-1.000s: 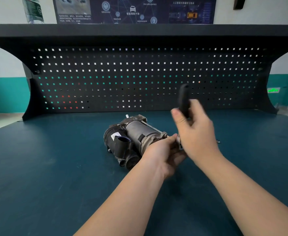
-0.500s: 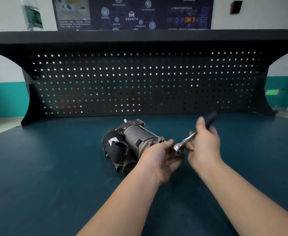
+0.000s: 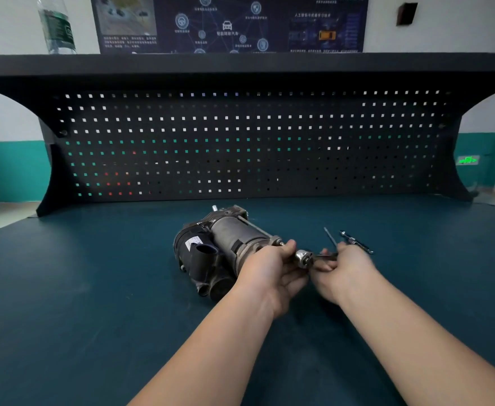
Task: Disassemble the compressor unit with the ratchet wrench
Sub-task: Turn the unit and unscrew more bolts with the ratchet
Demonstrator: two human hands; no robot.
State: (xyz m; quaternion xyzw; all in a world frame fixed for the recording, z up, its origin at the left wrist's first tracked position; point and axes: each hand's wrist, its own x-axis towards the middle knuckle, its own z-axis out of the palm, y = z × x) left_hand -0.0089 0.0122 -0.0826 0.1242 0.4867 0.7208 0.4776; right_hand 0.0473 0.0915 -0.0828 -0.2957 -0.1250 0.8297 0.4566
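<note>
In the head view, the compressor unit (image 3: 225,247) is lying on its side on the dark green bench top (image 3: 94,288), near the middle and in front of the black pegboard (image 3: 240,142). The left hand (image 3: 272,268) is gripping the unit's near metal end, fingers curled over it. The right hand (image 3: 342,268) is clenching the handle of the ratchet wrench (image 3: 307,256), whose chrome head is sitting just beside the left fingertips, at the unit's end face. Two long loose bolts (image 3: 354,241) are lying on the bench just beyond the right hand.

The fastener itself is hidden behind the hands, so seating cannot be confirmed. If the socket is sitting crooked, it is likely to slip off and strike the left fingers. The cylindrical unit may also roll under torque.
</note>
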